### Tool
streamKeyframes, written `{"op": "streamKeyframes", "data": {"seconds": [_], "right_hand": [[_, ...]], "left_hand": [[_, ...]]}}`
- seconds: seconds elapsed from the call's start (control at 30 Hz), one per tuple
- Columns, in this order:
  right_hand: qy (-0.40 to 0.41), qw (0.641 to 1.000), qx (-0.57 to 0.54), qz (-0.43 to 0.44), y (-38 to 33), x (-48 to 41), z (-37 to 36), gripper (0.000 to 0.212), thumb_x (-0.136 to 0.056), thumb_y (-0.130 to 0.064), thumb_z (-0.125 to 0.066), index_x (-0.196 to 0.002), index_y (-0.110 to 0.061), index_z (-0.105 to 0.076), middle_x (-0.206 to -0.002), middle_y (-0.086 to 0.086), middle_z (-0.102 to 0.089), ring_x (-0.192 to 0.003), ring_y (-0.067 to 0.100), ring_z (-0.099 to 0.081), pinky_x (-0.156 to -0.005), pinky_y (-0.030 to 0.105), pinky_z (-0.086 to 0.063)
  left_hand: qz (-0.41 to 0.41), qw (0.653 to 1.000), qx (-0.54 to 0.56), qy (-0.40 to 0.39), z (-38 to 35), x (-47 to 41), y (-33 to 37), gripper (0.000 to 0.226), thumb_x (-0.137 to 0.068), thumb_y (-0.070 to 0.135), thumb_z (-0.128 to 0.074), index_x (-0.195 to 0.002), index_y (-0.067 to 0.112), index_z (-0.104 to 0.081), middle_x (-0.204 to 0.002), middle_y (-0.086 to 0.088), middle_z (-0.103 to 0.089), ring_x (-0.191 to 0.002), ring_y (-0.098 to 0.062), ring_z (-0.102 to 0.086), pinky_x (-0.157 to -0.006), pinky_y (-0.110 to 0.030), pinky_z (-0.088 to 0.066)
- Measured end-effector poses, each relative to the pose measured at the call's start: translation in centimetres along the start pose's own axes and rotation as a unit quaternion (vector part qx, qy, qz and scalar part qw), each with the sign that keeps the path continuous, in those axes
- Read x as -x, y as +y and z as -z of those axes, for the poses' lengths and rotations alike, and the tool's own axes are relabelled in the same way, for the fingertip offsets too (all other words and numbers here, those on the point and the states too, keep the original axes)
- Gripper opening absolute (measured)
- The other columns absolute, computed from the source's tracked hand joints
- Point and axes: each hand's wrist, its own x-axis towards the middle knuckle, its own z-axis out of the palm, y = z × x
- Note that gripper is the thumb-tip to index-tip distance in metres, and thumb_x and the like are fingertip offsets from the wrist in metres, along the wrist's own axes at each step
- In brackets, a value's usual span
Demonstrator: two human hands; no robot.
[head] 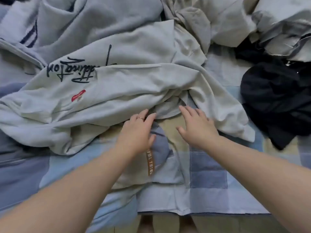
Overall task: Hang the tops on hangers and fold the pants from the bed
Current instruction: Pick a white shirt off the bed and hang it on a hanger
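1. The left hand (137, 130), wearing a ring, is reaching in from lower left, fingers loosely straight, holding nothing, fingertips touching the pale top (117, 91).
2. The right hand (196, 126) is stretching in from lower right, fingers spread, pressing flat on that top's edge.
3. The top is lying crumpled across mid-frame on the bed (208, 170), black script showing.

— What is seen at the near middle?
— A left hand (136, 130) and a right hand (196, 126) are held out with straight fingers at the near hem of a pale sweatshirt (117, 91).
— And at the right?
— A black garment (276, 101) is heaped on the checked bed cover (208, 174).
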Motion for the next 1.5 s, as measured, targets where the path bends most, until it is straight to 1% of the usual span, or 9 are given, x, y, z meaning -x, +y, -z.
{"op": "streamKeyframes", "data": {"seconds": [0.27, 0.43, 0.53, 0.6, 0.7, 0.77, 1.13, 1.37, 1.5], "right_hand": [[0.039, 0.998, 0.029, 0.044, 2.2, -9.4, -5.4, 0.081, -0.090, -0.047, -0.060, -0.156, -0.032, -0.016, -0.159, -0.004, -0.025, -0.139, 0.029, -0.030, -0.099, 0.050, -0.040], [0.124, 0.990, 0.043, 0.057, 2.9, -11.4, -5.6, 0.028, -0.096, -0.028, -0.054, -0.120, -0.016, -0.059, -0.127, 0.007, -0.053, -0.116, 0.033, -0.047, -0.084, 0.041, -0.038], [0.120, 0.990, -0.039, 0.068, 3.7, -10.9, -4.5, 0.019, -0.097, -0.020, -0.051, -0.104, -0.007, -0.063, -0.108, 0.013, -0.060, -0.102, 0.036, -0.053, -0.082, 0.044, -0.042], [0.118, 0.988, -0.061, 0.073, 4.0, -10.3, -3.7, 0.018, -0.097, -0.019, -0.051, -0.103, -0.007, -0.063, -0.103, 0.012, -0.061, -0.098, 0.034, -0.054, -0.081, 0.041, -0.041], [0.122, 0.987, -0.062, 0.079, 4.0, -9.4, -2.3, 0.016, -0.097, -0.020, -0.051, -0.102, -0.011, -0.063, -0.101, 0.008, -0.061, -0.095, 0.031, -0.053, -0.073, 0.035, -0.034], [0.136, 0.985, -0.077, 0.071, 3.7, -9.2, -1.4, 0.016, -0.097, -0.023, -0.052, -0.101, -0.013, -0.063, -0.102, 0.006, -0.062, -0.097, 0.031, -0.055, -0.074, 0.036, -0.037], [0.166, 0.957, -0.194, 0.134, 0.0, 0.3, 3.5, 0.077, -0.086, -0.038, -0.072, -0.153, -0.023, -0.037, -0.156, -0.001, -0.039, -0.140, 0.025, -0.039, -0.112, 0.049, -0.036], [0.121, 0.948, -0.287, 0.069, -4.2, 15.7, 9.6, 0.064, -0.083, -0.045, -0.071, -0.140, -0.026, -0.050, -0.163, 0.000, -0.027, -0.147, 0.023, -0.027, -0.110, 0.046, -0.031], [0.171, 0.926, -0.332, 0.061, -5.4, 23.3, 13.0, 0.018, -0.095, -0.021, -0.059, -0.109, -0.015, -0.068, -0.128, 0.005, -0.063, -0.120, 0.029, -0.054, -0.099, 0.047, -0.044]], "left_hand": [[0.054, 0.992, -0.095, 0.065, -7.4, -11.1, 2.3, 0.066, -0.089, 0.040, -0.065, -0.145, 0.023, -0.033, -0.146, -0.007, -0.044, -0.127, -0.037, -0.048, -0.101, -0.047, -0.040], [0.058, 0.980, -0.046, 0.184, -8.4, -12.2, 2.4, 0.016, -0.099, 0.023, -0.050, -0.113, 0.017, -0.057, -0.106, -0.010, -0.065, -0.098, -0.037, -0.062, -0.077, -0.045, -0.049], [0.066, 0.981, 0.099, 0.150, -7.7, -11.2, 2.2, 0.028, -0.099, 0.043, -0.053, -0.109, 0.017, -0.060, -0.105, -0.005, -0.067, -0.099, -0.031, -0.063, -0.080, -0.042, -0.051], [0.174, 0.901, 0.369, 0.148, -6.1, -10.8, 2.7, 0.045, -0.090, 0.058, -0.062, -0.107, 0.016, -0.063, -0.097, 0.003, -0.072, -0.095, -0.024, -0.069, -0.089, -0.042, -0.054], [0.351, 0.622, 0.681, 0.162, -2.9, -11.5, 3.4, 0.049, -0.086, 0.063, -0.064, -0.102, 0.017, -0.057, -0.092, 0.008, -0.072, -0.077, -0.016, -0.076, -0.073, -0.032, -0.061], [0.373, 0.566, 0.710, 0.191, -1.4, -11.8, 3.6, 0.034, -0.095, 0.052, -0.060, -0.097, 0.019, -0.055, -0.098, 0.004, -0.068, -0.069, -0.008, -0.073, -0.054, -0.022, -0.052], [0.315, 0.613, 0.698, 0.196, 5.3, 2.8, 9.1, 0.024, -0.101, 0.032, -0.057, -0.089, 0.013, -0.066, -0.056, 0.008, -0.066, -0.047, -0.001, -0.057, -0.045, -0.015, -0.044], [0.249, 0.598, 0.738, 0.189, 15.1, 16.9, 15.1, 0.019, -0.101, 0.019, -0.058, -0.089, 0.007, -0.067, -0.057, 0.004, -0.063, -0.050, -0.005, -0.057, -0.049, -0.017, -0.045], [0.225, 0.623, 0.728, 0.174, 19.6, 22.6, 16.9, 0.020, -0.099, 0.023, -0.059, -0.085, 0.013, -0.069, -0.059, 0.004, -0.062, -0.052, -0.007, -0.055, -0.053, -0.021, -0.044]]}}
